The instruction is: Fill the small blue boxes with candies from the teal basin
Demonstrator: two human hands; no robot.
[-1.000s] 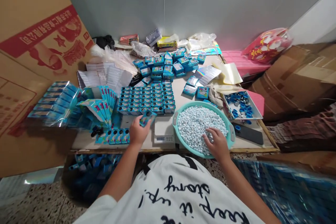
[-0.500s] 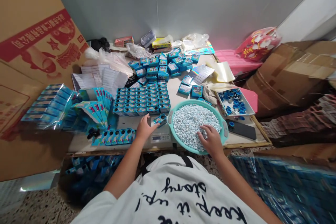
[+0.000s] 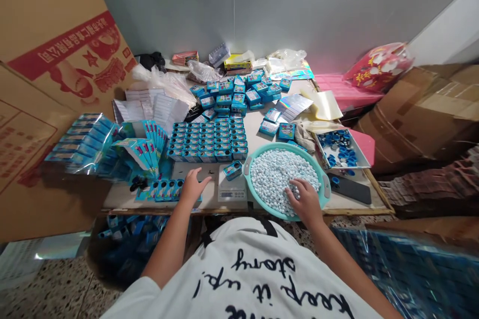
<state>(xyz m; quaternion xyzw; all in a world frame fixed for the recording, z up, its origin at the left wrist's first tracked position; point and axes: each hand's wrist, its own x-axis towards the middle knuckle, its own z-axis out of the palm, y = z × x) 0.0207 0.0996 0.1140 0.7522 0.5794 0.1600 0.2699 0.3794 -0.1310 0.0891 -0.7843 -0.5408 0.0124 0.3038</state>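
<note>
A small blue box [image 3: 233, 171] rests tilted on a white digital scale [image 3: 232, 195], beside a turquoise basin [image 3: 325, 179]. Small white candies [image 3: 275, 174] fill that basin. My right hand [image 3: 305, 200] has its fingertips on the candies, thumb and fingers apart. Left of the scale, my left hand [image 3: 192, 187] hovers with spread fingers and holds nothing. It is nearest to a row of small blue boxes [image 3: 170, 190] by the table's front edge. Behind it, several more blue boxes [image 3: 207, 142] stand in tight rows.
Loose blue boxes [image 3: 239, 94] are heaped at the back. On the right are a white tray of blue caps [image 3: 339, 147] and a dark phone [image 3: 352, 189]. Folded blue cartons [image 3: 144, 152] lie left, near a large cardboard box [image 3: 56, 124].
My left hand has let go of the small box on the scale and moved left. My right hand stays at the candies. The view has shifted slightly.
</note>
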